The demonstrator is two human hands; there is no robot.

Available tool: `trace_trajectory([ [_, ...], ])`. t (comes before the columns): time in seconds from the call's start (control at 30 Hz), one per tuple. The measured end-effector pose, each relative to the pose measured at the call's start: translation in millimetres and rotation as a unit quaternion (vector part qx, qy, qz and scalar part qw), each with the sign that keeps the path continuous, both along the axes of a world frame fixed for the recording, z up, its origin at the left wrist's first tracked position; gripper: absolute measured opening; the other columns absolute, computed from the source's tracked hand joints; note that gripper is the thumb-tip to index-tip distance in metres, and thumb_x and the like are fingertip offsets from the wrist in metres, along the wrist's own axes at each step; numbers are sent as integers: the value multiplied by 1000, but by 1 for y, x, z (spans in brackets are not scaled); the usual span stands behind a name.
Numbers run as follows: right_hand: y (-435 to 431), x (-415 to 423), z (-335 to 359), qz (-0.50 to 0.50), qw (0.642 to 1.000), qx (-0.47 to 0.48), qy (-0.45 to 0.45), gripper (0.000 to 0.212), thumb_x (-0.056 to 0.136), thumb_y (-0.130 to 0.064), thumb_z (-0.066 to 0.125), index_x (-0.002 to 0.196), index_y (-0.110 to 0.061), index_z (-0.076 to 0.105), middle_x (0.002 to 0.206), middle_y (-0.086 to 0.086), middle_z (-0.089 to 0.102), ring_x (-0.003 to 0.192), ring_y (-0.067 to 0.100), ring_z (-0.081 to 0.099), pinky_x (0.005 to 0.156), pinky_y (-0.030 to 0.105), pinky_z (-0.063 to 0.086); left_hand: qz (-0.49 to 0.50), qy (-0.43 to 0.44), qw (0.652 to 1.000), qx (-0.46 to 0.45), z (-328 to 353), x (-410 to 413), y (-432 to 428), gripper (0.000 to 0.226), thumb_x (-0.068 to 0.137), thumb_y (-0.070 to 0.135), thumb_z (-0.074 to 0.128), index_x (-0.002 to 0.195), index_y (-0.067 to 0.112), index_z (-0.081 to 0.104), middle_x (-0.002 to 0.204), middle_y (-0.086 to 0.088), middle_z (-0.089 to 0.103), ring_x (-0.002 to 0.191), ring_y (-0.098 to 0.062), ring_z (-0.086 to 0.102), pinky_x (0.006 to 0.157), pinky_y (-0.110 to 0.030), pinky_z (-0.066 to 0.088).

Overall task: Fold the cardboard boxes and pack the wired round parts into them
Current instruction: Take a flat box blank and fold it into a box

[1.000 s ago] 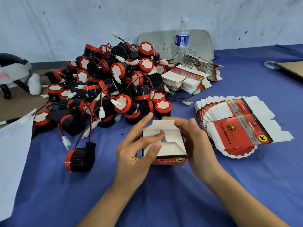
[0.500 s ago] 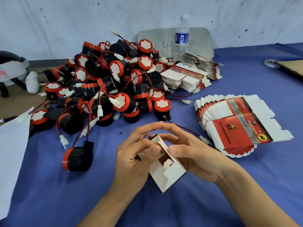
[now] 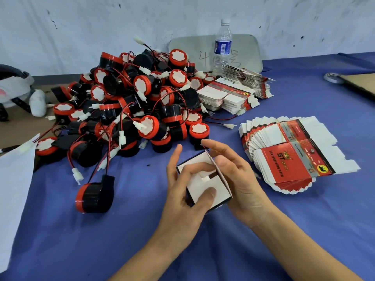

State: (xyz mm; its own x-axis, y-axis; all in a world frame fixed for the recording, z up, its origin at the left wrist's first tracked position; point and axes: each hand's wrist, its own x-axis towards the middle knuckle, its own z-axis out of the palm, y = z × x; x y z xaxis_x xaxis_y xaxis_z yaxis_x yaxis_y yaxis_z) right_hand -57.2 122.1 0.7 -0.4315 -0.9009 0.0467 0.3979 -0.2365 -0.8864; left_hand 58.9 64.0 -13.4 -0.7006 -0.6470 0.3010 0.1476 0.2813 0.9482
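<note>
At the left edge of the frame a white sheet (image 3: 14, 189) overlaps the blue-covered surface (image 3: 81, 240). Just right of it a single round part (image 3: 94, 196) lies on its side. Its wire runs up toward the heap of wired round parts (image 3: 138, 102), which fills the upper-left middle.

Below and to the right of the heap, at the centre of the frame, both hands hold the box (image 3: 205, 183) with its white inner flaps turned to the camera. The left hand (image 3: 180, 199) curls round the box's left side, forefinger and thumb pressing on the white flaps. The right hand (image 3: 241, 179) grips the right side, its thumb laid against the one flap standing on edge.

This looks like the closing of one end of the box. To do it well, the left thumb should hold the lower flaps flat until the standing flap comes over and its edge tucks in. The walls should be squared first, so the flap enters without buckling, and the squeeze should be light enough not to crease the card.

At upper centre-right a water bottle (image 3: 222, 43) stands behind a rear stack of flat boxes (image 3: 227, 96). Right of the hands lies a fanned stack of flat boxes (image 3: 294, 157).
</note>
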Motion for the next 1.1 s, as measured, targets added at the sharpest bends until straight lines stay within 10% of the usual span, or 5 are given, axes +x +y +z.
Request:
trace_trajectory([
  [0.3, -2, 0, -1, 49, 996, 21, 74, 37, 61, -27, 78, 93, -31, 60, 98, -10, 65, 87, 19, 61, 76, 42, 52, 23, 22, 999, -43, 0, 4, -8, 36, 75, 24, 61, 107, 39, 49, 153, 27, 22, 115, -22, 60, 78, -33, 56],
  [0.47, 0, 2, 2, 41, 997, 6, 65, 37, 58, -21, 79, 87, -31, 59, 119, -11, 59, 87, 11, 65, 68, 30, 55, 13, 43, 997, -60, -5, 3, -11, 55, 76, 18, 61, 124, 40, 46, 154, 22, 19, 139, -11, 36, 96, -35, 50],
  [0.6, 3, 0, 5, 11, 996, 10, 86, 38, 56, -25, 78, 87, -31, 56, 120, -19, 60, 85, 13, 64, 65, 32, 55, -40, 79, 992, 95, -6, 1, -14, 78, 74, 1, 64, 135, 44, 40, 148, 13, 39, 131, -13, 48, 89, -31, 53],
  [0.83, 3, 6, 7, 13, 998, -49, 40, 44, 53, -20, 77, 90, -22, 52, 119, -16, 63, 85, 11, 64, 63, 26, 53, -94, 63, 939, 325, -11, -7, -7, 73, 72, 37, 71, 138, 29, 42, 125, 1, 65, 117, -21, 62, 88, -40, 56],
  [1.1, 4, 4, 9, -2, 993, -52, 109, 51, 58, -17, 80, 92, -17, 42, 112, -18, 62, 82, 15, 64, 63, 27, 55, -16, 27, 983, 183, -7, -3, -17, 59, 75, 33, 70, 130, 38, 48, 114, 10, 68, 105, -14, 67, 79, -35, 56],
])
